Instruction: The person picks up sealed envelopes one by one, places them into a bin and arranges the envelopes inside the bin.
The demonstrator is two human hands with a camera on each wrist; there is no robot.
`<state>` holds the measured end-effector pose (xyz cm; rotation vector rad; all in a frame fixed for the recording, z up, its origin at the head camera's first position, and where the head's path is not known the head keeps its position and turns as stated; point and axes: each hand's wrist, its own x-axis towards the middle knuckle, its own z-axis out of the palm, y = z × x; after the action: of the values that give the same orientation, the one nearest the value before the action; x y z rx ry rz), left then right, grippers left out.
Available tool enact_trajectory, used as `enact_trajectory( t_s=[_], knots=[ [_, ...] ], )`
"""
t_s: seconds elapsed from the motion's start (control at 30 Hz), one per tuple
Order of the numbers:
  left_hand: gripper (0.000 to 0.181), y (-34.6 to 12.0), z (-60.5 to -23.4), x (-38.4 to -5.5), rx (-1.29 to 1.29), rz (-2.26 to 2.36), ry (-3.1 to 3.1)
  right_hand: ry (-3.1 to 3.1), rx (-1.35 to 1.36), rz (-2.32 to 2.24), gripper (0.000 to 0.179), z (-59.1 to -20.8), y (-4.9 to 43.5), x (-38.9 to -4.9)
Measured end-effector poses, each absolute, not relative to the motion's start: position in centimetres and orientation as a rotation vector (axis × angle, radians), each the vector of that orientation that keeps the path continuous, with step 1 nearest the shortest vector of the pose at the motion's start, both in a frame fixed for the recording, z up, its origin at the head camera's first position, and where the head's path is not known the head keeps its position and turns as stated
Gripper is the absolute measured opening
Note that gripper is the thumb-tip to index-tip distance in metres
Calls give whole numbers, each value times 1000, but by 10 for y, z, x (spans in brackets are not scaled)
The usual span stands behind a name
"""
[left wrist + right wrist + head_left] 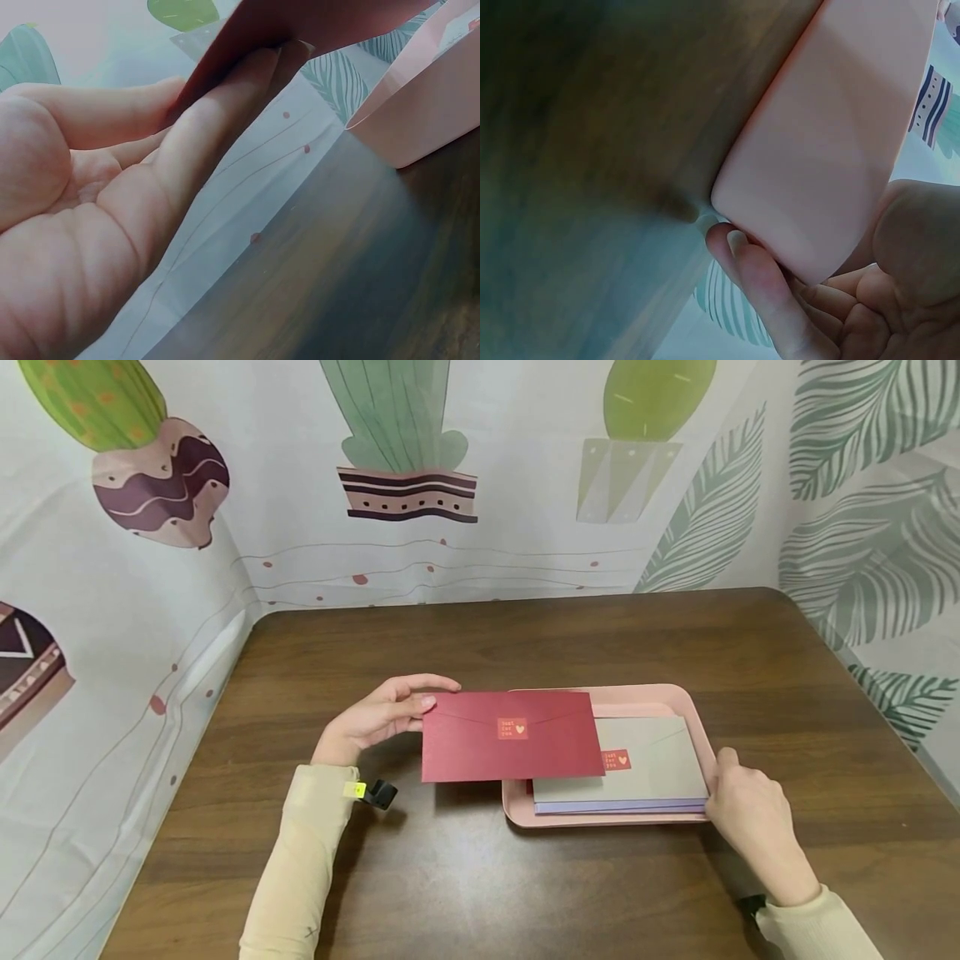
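My left hand (386,710) pinches the left end of a dark red envelope (517,752) between thumb and fingers. In the left wrist view, that envelope (330,26) slants up from the fingertips. A heart sticker reading "just for you" sits on its flap. The envelope hangs over the left part of a pink tray (517,814). Inside the tray lies a grey-green envelope (652,781) with a red sticker, on top of a lavender one (622,807). My right hand (753,806) holds the tray's right end, fingers against its outer wall (802,165).
A brown wood-grain table (465,893) bears the tray. Behind and beside it hangs a white cloth (525,552) printed with cacti and leaves. A small black device (380,794) is at the left wrist.
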<state>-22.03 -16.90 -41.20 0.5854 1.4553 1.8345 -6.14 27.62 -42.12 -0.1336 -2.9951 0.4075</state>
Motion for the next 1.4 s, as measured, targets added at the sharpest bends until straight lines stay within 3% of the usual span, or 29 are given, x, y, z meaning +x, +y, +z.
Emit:
enact_trajectory(
  t_s=[1.4],
  knots=[
    [34, -129, -414, -221, 624, 1740, 1372, -3011, -156, 404, 12, -421, 276, -62]
  ],
)
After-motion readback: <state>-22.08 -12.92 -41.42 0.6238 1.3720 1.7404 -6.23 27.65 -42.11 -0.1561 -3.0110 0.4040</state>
